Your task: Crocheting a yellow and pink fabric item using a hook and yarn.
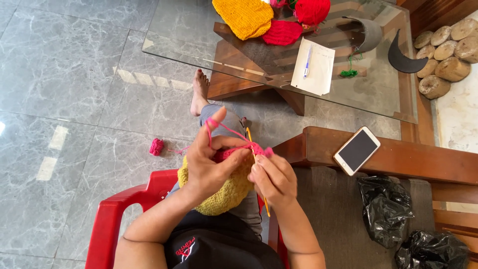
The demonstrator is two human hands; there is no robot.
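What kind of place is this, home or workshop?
Most likely a home living room: polished grey marble floor, a glass-topped coffee table with knitted pieces, and a wooden-armed sofa with a phone on it. The left hand and right hand crochet pink yarn.

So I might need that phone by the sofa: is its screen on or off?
Off: the phone lies face up on the wooden armrest, its screen plain dark.

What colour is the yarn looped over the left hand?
Pink yarn, clearest in the head view.
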